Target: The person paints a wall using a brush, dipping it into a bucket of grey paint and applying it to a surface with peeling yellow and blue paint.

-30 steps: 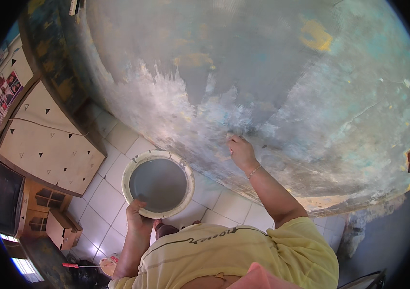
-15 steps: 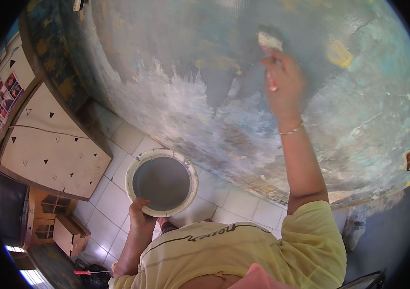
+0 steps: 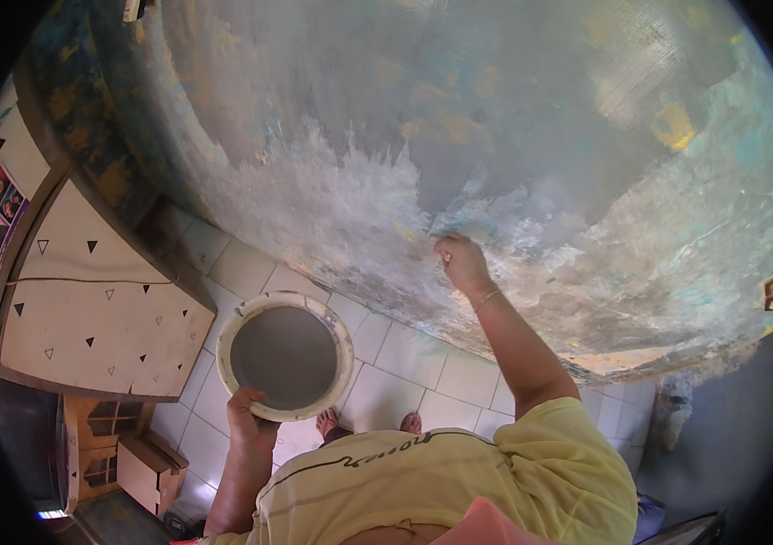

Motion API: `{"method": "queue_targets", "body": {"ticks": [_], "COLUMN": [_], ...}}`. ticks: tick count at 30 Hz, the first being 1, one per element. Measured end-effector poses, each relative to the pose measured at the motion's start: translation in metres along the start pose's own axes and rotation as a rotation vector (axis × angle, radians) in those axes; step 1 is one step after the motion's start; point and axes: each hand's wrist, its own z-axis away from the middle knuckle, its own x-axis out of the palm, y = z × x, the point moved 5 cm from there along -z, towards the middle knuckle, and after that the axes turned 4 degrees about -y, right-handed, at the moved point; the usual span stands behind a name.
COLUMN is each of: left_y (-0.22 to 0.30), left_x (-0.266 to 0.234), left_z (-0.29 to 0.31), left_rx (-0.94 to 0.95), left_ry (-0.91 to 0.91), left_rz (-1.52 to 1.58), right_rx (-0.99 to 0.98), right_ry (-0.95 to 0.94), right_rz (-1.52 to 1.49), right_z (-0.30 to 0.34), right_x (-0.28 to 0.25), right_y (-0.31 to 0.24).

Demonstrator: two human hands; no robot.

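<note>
My left hand (image 3: 250, 416) is closed on the near rim of a round, paint-stained white bucket (image 3: 343, 363), fingers over the edge. Smooth grey paint (image 3: 285, 354) lies inside it. My right hand (image 3: 465, 265) is closed and stretched out to the lower part of the wall (image 3: 577, 154). It grips a paintbrush, now almost wholly hidden by the hand; its bristles cannot be made out. The wall is patchy, with wet-looking grey above and whitish, turquoise and yellow areas showing around it.
A cream cupboard (image 3: 100, 300) with triangle marks stands at the left, a dark television screen (image 3: 19, 445) and a cardboard box (image 3: 146, 472) below it. White floor tiles (image 3: 386, 400) run under my feet (image 3: 411, 422). A switch plate (image 3: 772, 292) sits on the wall at far right.
My right hand has come down the wall and leftward with the paintbrush, which showed plainly before. The bucket, held by my left hand, appears slightly lower and further left.
</note>
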Motion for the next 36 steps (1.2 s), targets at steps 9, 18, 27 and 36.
{"method": "queue_targets", "body": {"ticks": [9,18,27,36], "left_y": [0.022,0.030,0.044,0.048], "left_x": [0.001,-0.012,-0.029,-0.035], "left_z": [-0.022,-0.032,-0.022,-0.026], "left_rx": [-0.008,-0.084,-0.044,-0.020], "left_ry": [-0.086,-0.024,-0.001,-0.023], "left_rz": [-0.004,0.027,0.011,0.055], "right_rx": [-0.353,-0.406,-0.094,-0.496], "right_ry": [0.393,0.532,-0.052,0.544], "right_rz": [0.238,0.616,0.052,0.260], "right_z": [-0.079,-0.060,-0.054,-0.096], "right_x": [-0.184,-0.072,0.005,-0.138], "right_y": [-0.130,-0.102,-0.077,-0.183]}}
